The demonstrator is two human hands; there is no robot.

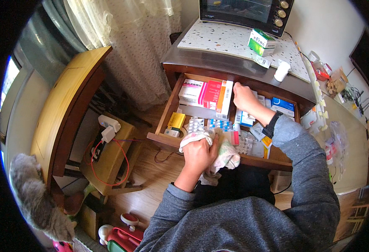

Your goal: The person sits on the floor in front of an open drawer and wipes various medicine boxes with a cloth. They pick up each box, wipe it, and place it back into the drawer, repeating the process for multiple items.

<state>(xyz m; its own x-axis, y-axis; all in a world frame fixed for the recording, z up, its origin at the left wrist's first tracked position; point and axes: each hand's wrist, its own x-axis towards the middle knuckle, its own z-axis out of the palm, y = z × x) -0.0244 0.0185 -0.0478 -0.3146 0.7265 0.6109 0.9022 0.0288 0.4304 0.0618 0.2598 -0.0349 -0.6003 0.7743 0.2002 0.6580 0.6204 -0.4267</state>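
My left hand (200,154) grips a pale patterned cloth (227,154), which hangs over the front edge of an open wooden drawer (162,137). Inside the drawer, my right hand (246,97) is beside an upright orange-and-white medicine box (224,97). Its fingers curl downward and are partly hidden, so I cannot tell if they hold anything. Left of that box are a red box (212,93) and a white-and-pink box (190,91). Nearer the front are a yellow box (176,120), a blister pack of blue-and-white capsules (219,124) and a silver blister pack (196,123). A blue-and-white box (282,106) sits far right.
On the cabinet top (212,60) are a toaster oven (244,14), a green-and-white box (262,42) and a white bottle (282,71). A wooden stool (118,157) at left bears a power adapter and red cable (126,170). A grey cat (35,195) is at far left.
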